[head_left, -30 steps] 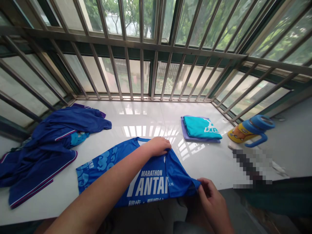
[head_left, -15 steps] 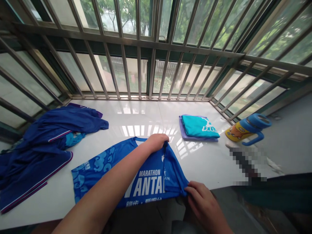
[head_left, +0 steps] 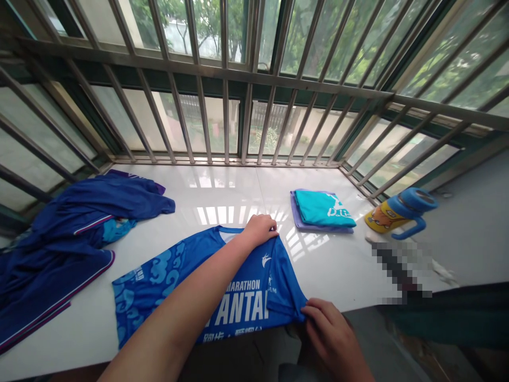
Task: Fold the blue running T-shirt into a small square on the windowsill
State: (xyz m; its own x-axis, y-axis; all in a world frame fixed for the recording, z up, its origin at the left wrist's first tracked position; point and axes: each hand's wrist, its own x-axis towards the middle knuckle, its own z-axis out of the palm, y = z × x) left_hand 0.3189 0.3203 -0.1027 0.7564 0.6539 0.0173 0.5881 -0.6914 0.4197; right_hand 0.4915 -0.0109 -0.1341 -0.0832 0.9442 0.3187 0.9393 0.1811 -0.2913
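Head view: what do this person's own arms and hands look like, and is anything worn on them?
Both are bare. The left hand comes off a long forearm with no sleeve, watch or glove in view. The right hand shows no ring, glove or band either.

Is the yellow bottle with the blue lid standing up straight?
No, the yellow plastic bottle with the blue lid and handle lies on its side on the white sill.

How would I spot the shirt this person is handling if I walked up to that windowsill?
Find the white glossy sill under the barred window. At its near edge lies a flat bright blue jersey, pinched by the left hand and right hand. Unlike the crumpled dark blue heap and folded teal stack, it bears white lettering reading MARATHON.
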